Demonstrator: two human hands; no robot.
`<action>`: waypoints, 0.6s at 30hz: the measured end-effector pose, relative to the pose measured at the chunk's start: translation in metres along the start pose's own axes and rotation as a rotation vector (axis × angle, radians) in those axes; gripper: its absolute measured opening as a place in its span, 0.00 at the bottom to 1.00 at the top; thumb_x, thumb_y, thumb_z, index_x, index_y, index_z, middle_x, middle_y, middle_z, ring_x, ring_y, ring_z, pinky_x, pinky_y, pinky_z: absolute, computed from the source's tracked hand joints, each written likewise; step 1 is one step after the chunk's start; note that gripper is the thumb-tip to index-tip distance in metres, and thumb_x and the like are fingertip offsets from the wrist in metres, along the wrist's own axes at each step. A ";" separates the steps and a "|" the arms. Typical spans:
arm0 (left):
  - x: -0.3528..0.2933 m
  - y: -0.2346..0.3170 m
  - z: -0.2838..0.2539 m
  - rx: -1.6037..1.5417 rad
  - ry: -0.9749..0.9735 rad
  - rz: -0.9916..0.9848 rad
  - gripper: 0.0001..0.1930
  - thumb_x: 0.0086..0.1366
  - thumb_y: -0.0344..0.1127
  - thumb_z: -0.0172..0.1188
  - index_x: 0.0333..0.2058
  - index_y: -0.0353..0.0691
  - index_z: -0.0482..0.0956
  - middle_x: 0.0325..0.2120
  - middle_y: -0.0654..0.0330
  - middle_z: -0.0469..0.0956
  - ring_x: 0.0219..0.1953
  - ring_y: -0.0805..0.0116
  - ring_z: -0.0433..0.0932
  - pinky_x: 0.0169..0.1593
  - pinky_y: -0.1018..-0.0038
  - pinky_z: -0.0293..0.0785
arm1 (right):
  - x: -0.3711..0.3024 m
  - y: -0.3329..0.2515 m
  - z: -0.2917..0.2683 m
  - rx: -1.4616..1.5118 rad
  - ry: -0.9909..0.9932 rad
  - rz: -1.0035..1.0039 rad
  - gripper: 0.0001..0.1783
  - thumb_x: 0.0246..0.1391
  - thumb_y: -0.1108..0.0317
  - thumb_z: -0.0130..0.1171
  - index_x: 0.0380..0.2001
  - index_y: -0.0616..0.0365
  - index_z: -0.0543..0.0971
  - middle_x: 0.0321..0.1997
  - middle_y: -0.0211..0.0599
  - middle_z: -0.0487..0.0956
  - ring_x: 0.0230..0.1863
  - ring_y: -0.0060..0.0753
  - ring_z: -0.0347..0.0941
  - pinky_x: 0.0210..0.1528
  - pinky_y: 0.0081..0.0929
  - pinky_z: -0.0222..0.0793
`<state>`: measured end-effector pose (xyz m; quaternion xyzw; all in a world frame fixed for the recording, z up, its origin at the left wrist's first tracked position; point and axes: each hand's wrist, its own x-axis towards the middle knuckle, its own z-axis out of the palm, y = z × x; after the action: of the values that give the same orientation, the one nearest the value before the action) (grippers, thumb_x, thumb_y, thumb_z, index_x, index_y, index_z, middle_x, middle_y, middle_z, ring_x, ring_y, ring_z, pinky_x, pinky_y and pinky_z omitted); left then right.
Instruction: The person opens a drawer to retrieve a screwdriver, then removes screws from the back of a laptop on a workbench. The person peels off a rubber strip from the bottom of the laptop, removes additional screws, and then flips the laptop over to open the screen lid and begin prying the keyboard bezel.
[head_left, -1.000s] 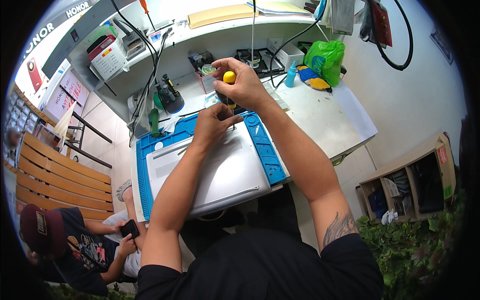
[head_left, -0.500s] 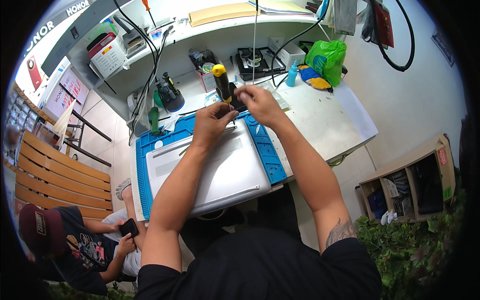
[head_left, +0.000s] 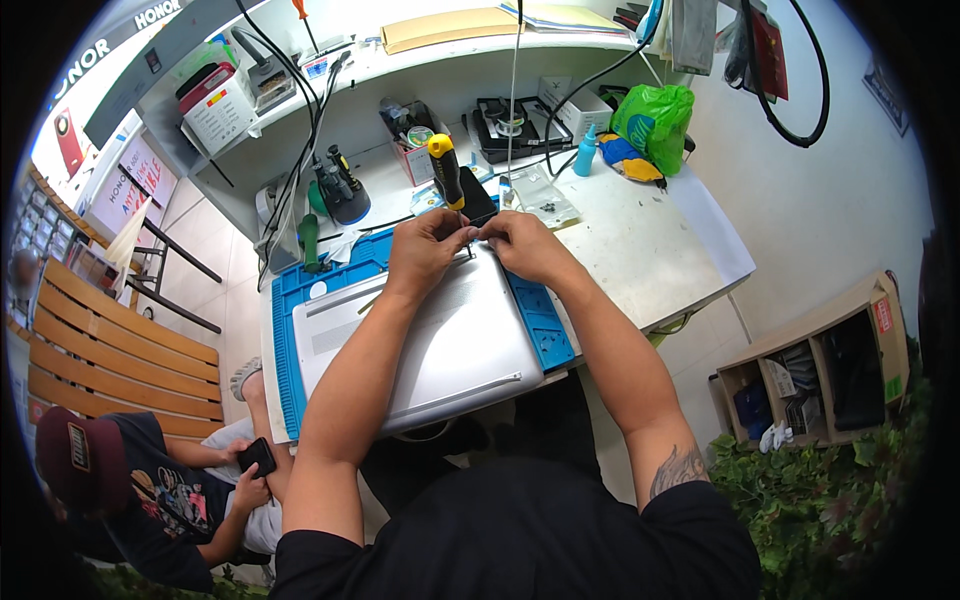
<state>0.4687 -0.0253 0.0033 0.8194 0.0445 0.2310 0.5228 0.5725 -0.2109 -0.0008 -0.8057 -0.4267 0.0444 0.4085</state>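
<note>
A silver laptop (head_left: 450,335) lies underside up on a blue work mat (head_left: 540,325). At its far right corner, my left hand (head_left: 423,250) pinches the thin shaft of a yellow-and-black screwdriver (head_left: 445,172), which stands nearly upright with its handle on top. Close beside those fingertips is my right hand (head_left: 528,247). Its thumb and fingers are pressed together at the corner, and whatever they hold is hidden. A loosened dark strip (head_left: 369,302) shows along the laptop's far edge, partly behind my left forearm. Just beyond my hands lies a black phone (head_left: 477,197).
A clear plastic bag (head_left: 543,196) with small parts, a blue bottle (head_left: 585,152) and a green bag (head_left: 655,118) are at the back right. A screwdriver holder (head_left: 345,195) stands back left. A seated person (head_left: 170,490) holds a phone at left.
My right hand has come down from beside the screwdriver handle to the laptop's corner, next to my left fingertips. My left hand stays on the shaft.
</note>
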 end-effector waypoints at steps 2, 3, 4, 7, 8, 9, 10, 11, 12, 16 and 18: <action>0.000 -0.001 0.001 0.002 -0.005 -0.004 0.10 0.67 0.33 0.78 0.42 0.34 0.89 0.33 0.62 0.91 0.34 0.80 0.85 0.42 0.78 0.82 | 0.000 0.000 0.000 0.030 -0.001 0.011 0.11 0.62 0.78 0.62 0.44 0.65 0.89 0.45 0.50 0.88 0.47 0.46 0.87 0.54 0.36 0.80; 0.000 0.000 0.001 0.003 -0.008 -0.006 0.10 0.67 0.33 0.78 0.42 0.34 0.89 0.33 0.62 0.91 0.34 0.80 0.85 0.41 0.78 0.82 | -0.001 0.001 0.001 0.046 -0.001 0.018 0.11 0.62 0.78 0.62 0.44 0.65 0.89 0.45 0.50 0.88 0.47 0.46 0.87 0.53 0.36 0.80; 0.000 0.000 0.002 0.011 -0.004 -0.008 0.10 0.67 0.33 0.78 0.42 0.34 0.89 0.33 0.62 0.90 0.34 0.80 0.84 0.41 0.78 0.82 | -0.001 0.002 0.001 0.051 -0.002 0.018 0.11 0.62 0.78 0.62 0.44 0.65 0.89 0.44 0.50 0.88 0.46 0.45 0.87 0.53 0.36 0.80; -0.001 0.006 0.002 0.006 0.006 -0.008 0.10 0.66 0.32 0.78 0.41 0.34 0.88 0.33 0.62 0.90 0.34 0.80 0.84 0.41 0.79 0.82 | -0.002 0.005 0.004 0.063 0.005 0.011 0.10 0.62 0.77 0.63 0.44 0.65 0.89 0.42 0.49 0.88 0.45 0.44 0.87 0.51 0.36 0.80; 0.000 0.004 0.001 -0.016 0.015 -0.005 0.10 0.66 0.32 0.78 0.41 0.34 0.88 0.33 0.62 0.90 0.34 0.80 0.84 0.41 0.79 0.81 | -0.002 0.004 0.006 0.064 0.009 -0.002 0.10 0.61 0.77 0.64 0.44 0.65 0.89 0.41 0.48 0.88 0.44 0.44 0.87 0.50 0.36 0.80; 0.000 0.003 0.001 -0.038 0.022 -0.002 0.11 0.66 0.32 0.78 0.41 0.33 0.88 0.33 0.62 0.90 0.34 0.80 0.84 0.41 0.79 0.81 | -0.002 0.004 0.007 0.065 0.014 -0.014 0.10 0.61 0.76 0.64 0.43 0.65 0.89 0.39 0.48 0.88 0.43 0.44 0.86 0.50 0.37 0.80; 0.000 0.002 0.001 -0.035 0.031 0.001 0.11 0.66 0.32 0.79 0.41 0.33 0.88 0.33 0.62 0.90 0.34 0.80 0.84 0.41 0.79 0.81 | -0.003 0.004 0.007 0.057 0.001 -0.017 0.09 0.61 0.75 0.66 0.42 0.64 0.89 0.39 0.47 0.88 0.43 0.44 0.86 0.49 0.37 0.80; 0.000 0.002 0.000 -0.032 0.039 0.003 0.11 0.66 0.32 0.79 0.41 0.33 0.88 0.32 0.61 0.90 0.34 0.80 0.84 0.41 0.79 0.82 | -0.004 -0.003 0.004 0.049 -0.014 -0.020 0.08 0.60 0.74 0.67 0.42 0.64 0.89 0.39 0.47 0.88 0.42 0.44 0.86 0.48 0.37 0.80; 0.000 0.002 0.000 -0.030 0.048 0.006 0.11 0.66 0.32 0.79 0.41 0.33 0.88 0.32 0.61 0.90 0.34 0.80 0.84 0.41 0.78 0.82 | -0.004 -0.007 0.003 0.041 -0.028 -0.023 0.08 0.60 0.72 0.69 0.41 0.64 0.89 0.38 0.47 0.88 0.42 0.43 0.86 0.47 0.37 0.80; 0.002 0.002 0.003 -0.071 0.080 0.008 0.11 0.66 0.31 0.78 0.41 0.32 0.88 0.32 0.60 0.90 0.35 0.79 0.85 0.43 0.79 0.83 | -0.001 -0.003 0.005 0.016 -0.018 -0.045 0.09 0.58 0.68 0.73 0.38 0.64 0.89 0.38 0.47 0.89 0.39 0.43 0.87 0.45 0.37 0.80; 0.003 0.001 0.002 -0.089 0.119 0.004 0.10 0.67 0.31 0.78 0.42 0.32 0.88 0.33 0.59 0.90 0.35 0.78 0.86 0.43 0.79 0.84 | 0.001 -0.001 0.001 0.016 0.016 -0.040 0.10 0.58 0.68 0.74 0.38 0.64 0.89 0.38 0.48 0.89 0.38 0.43 0.86 0.45 0.36 0.81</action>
<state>0.4722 -0.0264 0.0042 0.7801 0.0636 0.2821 0.5548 0.5723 -0.2092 -0.0001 -0.7938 -0.4393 0.0334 0.4192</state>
